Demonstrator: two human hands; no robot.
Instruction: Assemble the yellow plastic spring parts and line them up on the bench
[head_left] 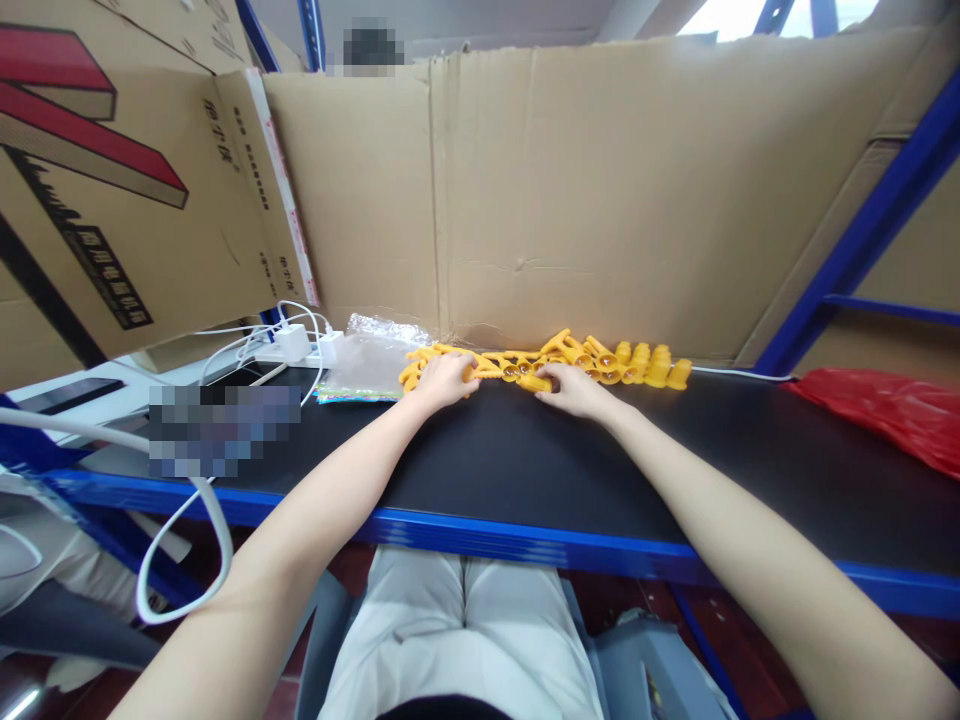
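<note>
A row of several small yellow plastic parts [630, 362] lies along the back of the black bench top [525, 470], against a cardboard wall. My left hand [444, 380] rests curled on the left end of the row, fingers closed over yellow pieces. My right hand [570, 388] is at the middle of the row, its fingers pinched on one yellow part [534, 382]. Both arms reach straight forward across the bench.
A stack of clear plastic bags [367, 362] lies left of the parts. White chargers and cables [300, 345] sit further left. A red plastic bag [892, 410] lies at the right. A cardboard wall [585, 200] closes the back; a blue rail [525, 545] edges the bench front.
</note>
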